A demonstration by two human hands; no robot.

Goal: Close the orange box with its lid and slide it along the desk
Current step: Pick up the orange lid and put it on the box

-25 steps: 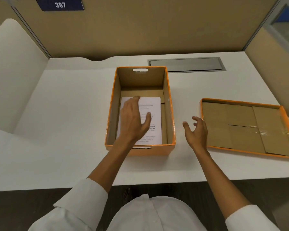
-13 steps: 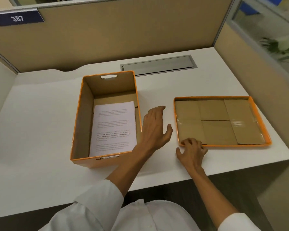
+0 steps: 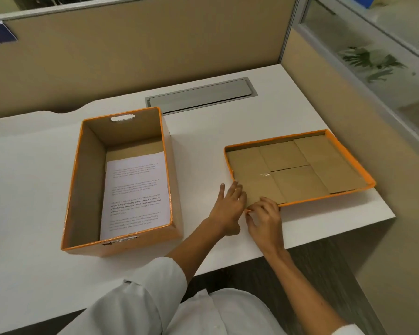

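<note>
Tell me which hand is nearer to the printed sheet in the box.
Left. The left hand is at the lid's near-left corner, on the side toward the orange box holding the printed sheet. The right hand grips that corner farther away.

I see the orange box (image 3: 121,187) standing open on the desk, brown inside, with a white printed sheet flat on its floor. Its lid (image 3: 298,170) lies to the right, well apart, upside down, showing brown flaps inside an orange rim.
</note>
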